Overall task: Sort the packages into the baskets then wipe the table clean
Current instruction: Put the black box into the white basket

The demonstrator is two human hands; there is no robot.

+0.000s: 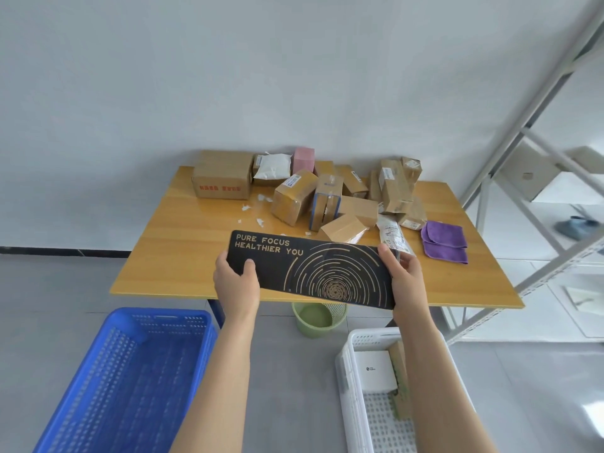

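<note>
Head view: left hand, right hand grip flat oblong black box

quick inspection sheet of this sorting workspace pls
surface: wooden table, yellowish top
job's things: cardboard packages piled at the back; purple cloth folded at right; blue basket and white basket on floor, white box in the white one
clutter: paper scraps beside the pile
grips: left grip and right grip hold the black box by its ends
cables: nothing seen
surroundings: green bin under table, metal shelving at right
</note>
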